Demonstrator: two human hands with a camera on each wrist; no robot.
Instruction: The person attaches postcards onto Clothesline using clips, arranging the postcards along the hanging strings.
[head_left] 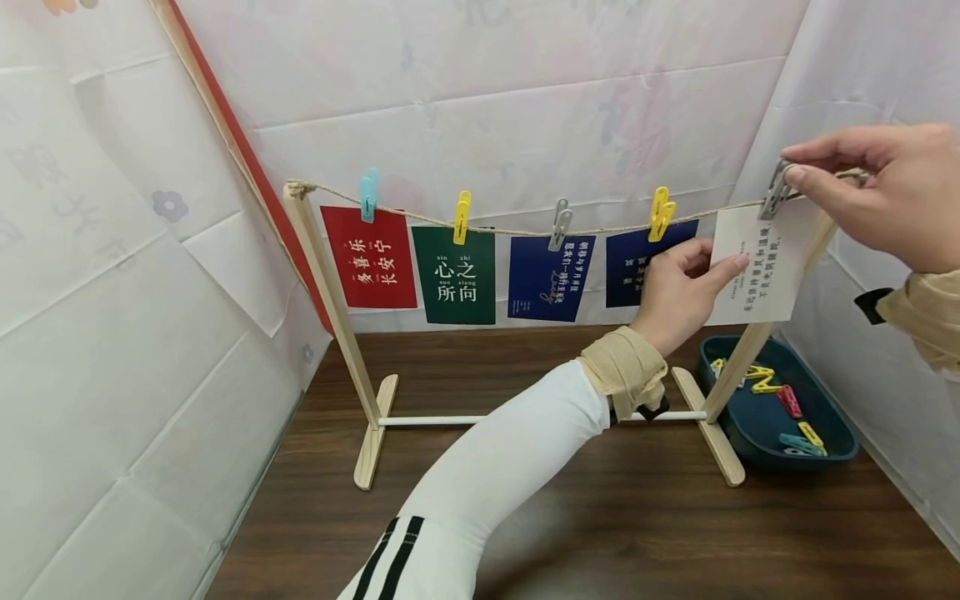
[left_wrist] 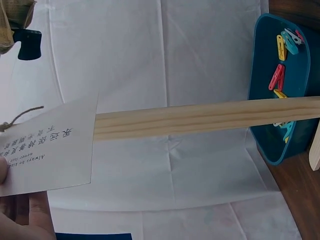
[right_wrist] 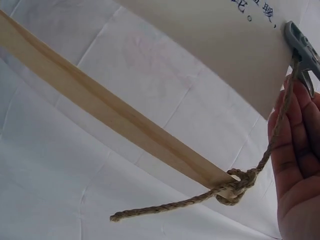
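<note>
A white card (head_left: 772,296) with printed characters hangs at the right end of a twine line (head_left: 517,232). My left hand (head_left: 678,287) pinches its left edge between thumb and fingers. At the card's top, my right hand (head_left: 892,187) pinches a grey clothespin (head_left: 775,196) with thumb and forefinger. In the right wrist view the same grey clothespin (right_wrist: 298,42) sits over the twine at the card's edge. Farther left hang a red card (head_left: 367,287), a green card (head_left: 453,312) and two navy cards (head_left: 540,307), below blue, yellow and grey clothespins.
A wooden frame (head_left: 337,317) carries the twine, knotted at both posts. Behind its right foot, a dark teal basin (head_left: 765,437) holds several coloured clothespins. White patterned cloth (head_left: 525,108) hangs behind, and the dark wooden tabletop (head_left: 600,517) lies below.
</note>
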